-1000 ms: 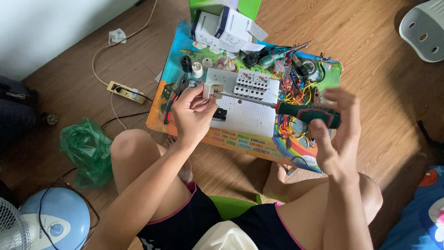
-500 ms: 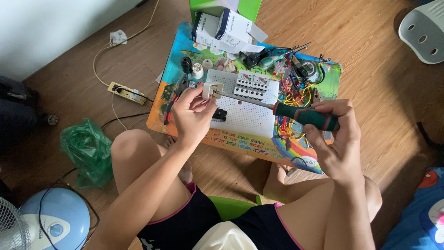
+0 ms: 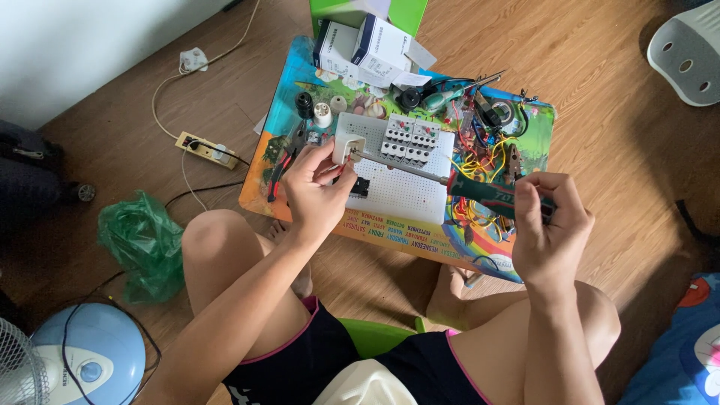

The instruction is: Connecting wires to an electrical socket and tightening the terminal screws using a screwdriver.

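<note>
You hold a little white socket block and turn a screwdriver into it.

In the middle of the frame, your left hand (image 3: 319, 187) curls tight around the boxy white plastic socket (image 3: 349, 148), just above the flat white board (image 3: 401, 180) full of tiny holes. Your right hand (image 3: 551, 225), at the right, is closed around the dark green and red screwdriver (image 3: 480, 193); its thin shiny metal tip touches the socket. Curly bright wires (image 3: 480, 161) lie on the colourful table (image 3: 300, 71).

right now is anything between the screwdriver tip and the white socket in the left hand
Nothing visible does. The screwdriver, gripped by the right hand, runs clear above the white perforated board, and its tip already meets the white socket that the left hand holds.
</note>
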